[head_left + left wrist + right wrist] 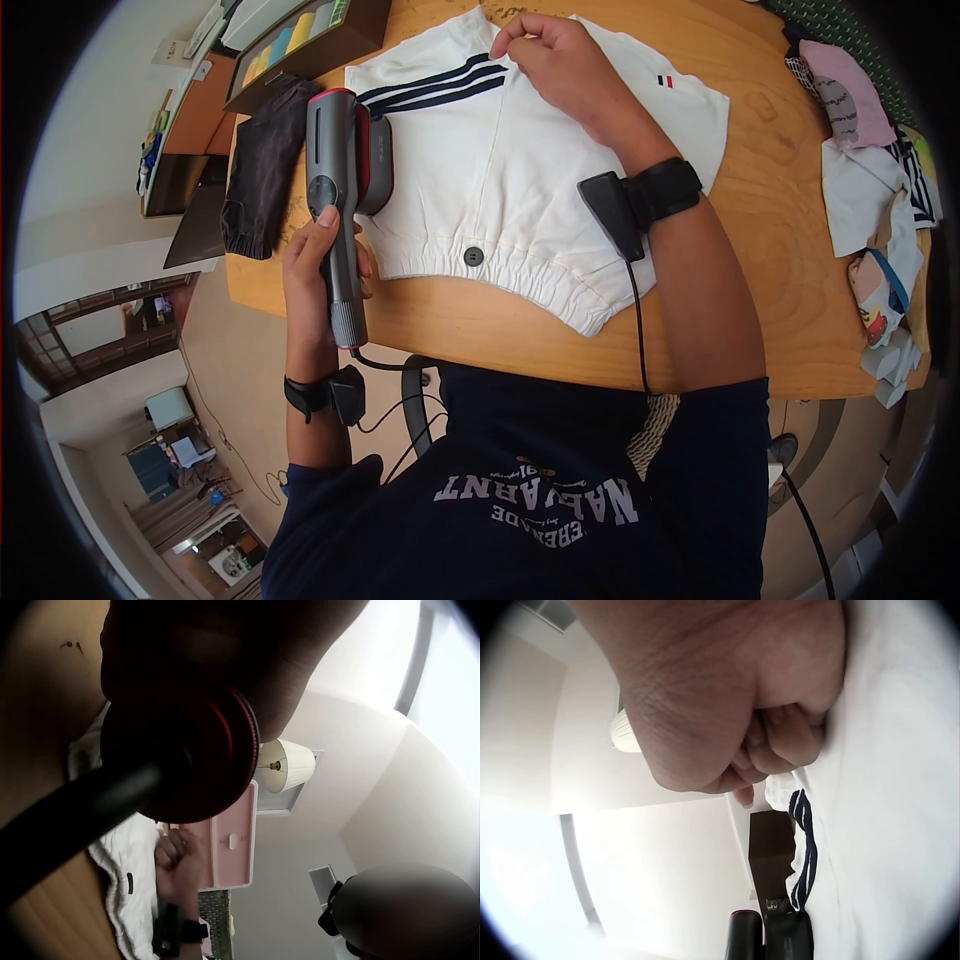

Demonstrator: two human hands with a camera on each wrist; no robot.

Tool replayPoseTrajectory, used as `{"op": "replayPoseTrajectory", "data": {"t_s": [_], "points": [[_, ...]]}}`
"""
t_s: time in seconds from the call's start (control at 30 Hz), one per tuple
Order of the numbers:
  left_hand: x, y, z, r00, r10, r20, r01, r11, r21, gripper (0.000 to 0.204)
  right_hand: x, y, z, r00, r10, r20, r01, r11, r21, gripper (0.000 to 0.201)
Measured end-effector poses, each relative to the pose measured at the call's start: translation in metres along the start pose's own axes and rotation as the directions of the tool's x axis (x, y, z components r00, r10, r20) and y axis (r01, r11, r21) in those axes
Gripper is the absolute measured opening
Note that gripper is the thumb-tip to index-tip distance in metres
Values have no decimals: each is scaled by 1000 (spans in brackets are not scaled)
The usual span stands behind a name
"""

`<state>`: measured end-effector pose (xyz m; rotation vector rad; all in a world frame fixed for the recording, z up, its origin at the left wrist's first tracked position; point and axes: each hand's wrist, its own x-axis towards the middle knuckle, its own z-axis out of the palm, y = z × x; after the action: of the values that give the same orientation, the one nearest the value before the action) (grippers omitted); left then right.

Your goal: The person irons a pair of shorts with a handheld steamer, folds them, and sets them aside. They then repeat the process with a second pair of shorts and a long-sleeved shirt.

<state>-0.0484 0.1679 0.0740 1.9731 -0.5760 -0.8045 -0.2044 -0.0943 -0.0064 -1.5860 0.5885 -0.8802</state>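
White shorts (440,160) with dark stripes and an elastic waistband lie flat on the wooden table, waistband toward the person. My left hand (312,258) grips the handle of a grey handheld garment steamer (335,150) with red trim, its thumb on the front of the handle. The steamer's head overlaps the left side of the shorts, just below the stripes. At the inner end of the stripes, my right hand (565,75) pinches the shorts' fabric between thumb and curled fingers. In the right wrist view its other fingers (780,746) are folded against the white cloth.
A dark folded garment (265,170) lies left of the steamer. Behind it stands a brown box (350,40) of rolled, coloured cloths. More clothes, among them a pink piece (845,95), lie at the table's right edge. The steamer's cord (390,366) hangs by the front edge.
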Motion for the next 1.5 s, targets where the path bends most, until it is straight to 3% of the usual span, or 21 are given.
{"op": "replayPoseTrajectory", "data": {"t_s": [0.03, 0.27, 0.97, 1.2, 1.27, 1.43, 1.5], "points": [[1, 0, 0, 1000, 1, -6, -1, 1000, -3, 54, -3, -6, -1, 995, 96, 7, -96, 993, -72, 22], [15, -1, -1, 999, 37, -8, -37, 997, -68, 48, -3, -4, 1, 998, 58, 19, -56, 994, -98, 17], [70, 18, 9, 997, 68, 27, -66, 995, -68, 52, -1, -3, 0, 998, 65, 22, -62, 993, -99, 24], [81, 25, 16, 996, 93, -7, -93, 994, -49, 50, 4, 7, 4, 999, 40, 20, -40, 999, -10, 21], [75, 21, 13, 998, 67, 2, -66, 989, -132, 49, 8, 8, 1, 1000, -11, -7, 11, 1000, 4, 18], [10, 15, 17, 993, 111, -33, -114, 989, -95, 47, 3, -2, -1, 998, 57, 1, -57, 998, -27, 17], [-13, 11, 16, 993, 116, 31, -113, 989, -92, 49, 4, 2, 3, 999, 48, 12, -47, 998, -36, 16]]}}
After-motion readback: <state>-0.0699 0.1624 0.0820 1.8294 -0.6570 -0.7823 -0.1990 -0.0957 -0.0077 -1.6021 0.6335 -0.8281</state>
